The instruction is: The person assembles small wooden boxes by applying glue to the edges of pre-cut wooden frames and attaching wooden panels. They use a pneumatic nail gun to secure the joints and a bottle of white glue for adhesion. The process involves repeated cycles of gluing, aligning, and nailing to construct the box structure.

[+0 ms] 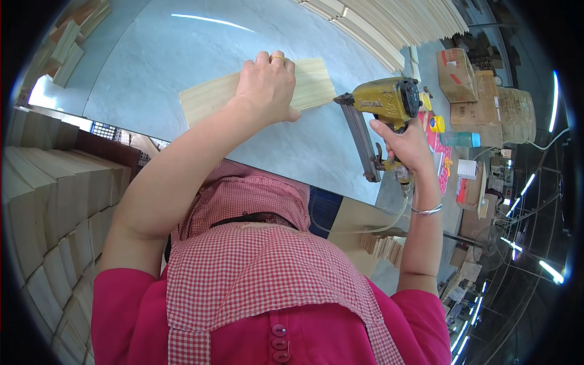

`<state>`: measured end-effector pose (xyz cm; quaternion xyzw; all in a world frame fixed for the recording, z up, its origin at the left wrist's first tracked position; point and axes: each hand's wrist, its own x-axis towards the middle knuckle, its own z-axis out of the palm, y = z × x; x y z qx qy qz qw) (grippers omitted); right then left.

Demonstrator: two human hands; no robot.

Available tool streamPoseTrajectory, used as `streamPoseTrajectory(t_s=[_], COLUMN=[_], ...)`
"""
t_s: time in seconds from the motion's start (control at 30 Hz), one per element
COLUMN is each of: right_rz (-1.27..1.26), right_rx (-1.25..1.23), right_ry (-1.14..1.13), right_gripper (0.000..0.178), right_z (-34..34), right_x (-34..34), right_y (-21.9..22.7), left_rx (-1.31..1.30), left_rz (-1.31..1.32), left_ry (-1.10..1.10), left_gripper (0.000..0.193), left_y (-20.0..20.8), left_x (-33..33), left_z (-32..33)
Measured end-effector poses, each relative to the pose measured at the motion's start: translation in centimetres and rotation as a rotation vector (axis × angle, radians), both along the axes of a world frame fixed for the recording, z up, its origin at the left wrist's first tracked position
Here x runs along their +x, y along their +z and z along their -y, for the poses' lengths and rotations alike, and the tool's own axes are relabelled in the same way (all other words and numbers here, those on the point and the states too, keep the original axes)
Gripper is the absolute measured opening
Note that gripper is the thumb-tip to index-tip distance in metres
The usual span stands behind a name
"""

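My left hand (267, 85) is across a pale wooden board (210, 97), fingers curled over its far edge and thumb by its near edge. The board lies at a slight slant on the grey marbled tabletop (152, 61). In my right hand (410, 143) is a yellow and black air nail gun (380, 100), its handle wrapped by my fingers. The nail gun's nose meets or nearly meets the board's right end; I cannot tell if they touch. A pale air hose (389, 226) runs from the bottom of its handle.
Long wooden strips (389, 24) are stacked at the far right of the table. Cut wood pieces (67, 52) stand at the far left, and stacked wooden blocks (55, 201) at my left. On the right are cardboard boxes (477, 106) and a teal bottle (459, 139).
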<state>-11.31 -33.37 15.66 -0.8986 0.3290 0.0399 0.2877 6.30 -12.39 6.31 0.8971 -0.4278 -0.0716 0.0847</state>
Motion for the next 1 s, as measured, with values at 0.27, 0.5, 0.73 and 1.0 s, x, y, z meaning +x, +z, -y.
streamPoseTrajectory(t_s=[0.27, 0.5, 0.73, 1.0], right_rz=[0.221, 0.152, 0.103, 0.066], right_rx=[-0.052, 0.091, 0.057, 0.051], right_ry=[0.106, 0.195, 0.196, 0.204], right_gripper=[0.038, 0.033, 0.037, 0.039], right_z=[-2.7, -6.5, -6.8, -6.8], right_x=[-0.9, 0.1, 1.0, 1.7], right_y=[0.0, 0.2, -0.4, 0.1], left_rx=[-0.226, -0.329, -0.428, -0.469], left_rz=[0.146, 0.036, 0.102, 0.118], left_ry=[0.063, 0.144, 0.144, 0.142], left_gripper=[0.112, 0.084, 0.079, 0.074], left_y=[-0.3, -1.6, -2.7, -3.0], left_x=[-0.4, -1.4, -1.5, -1.3], left_z=[-12.2, -13.2, -12.1, -12.2])
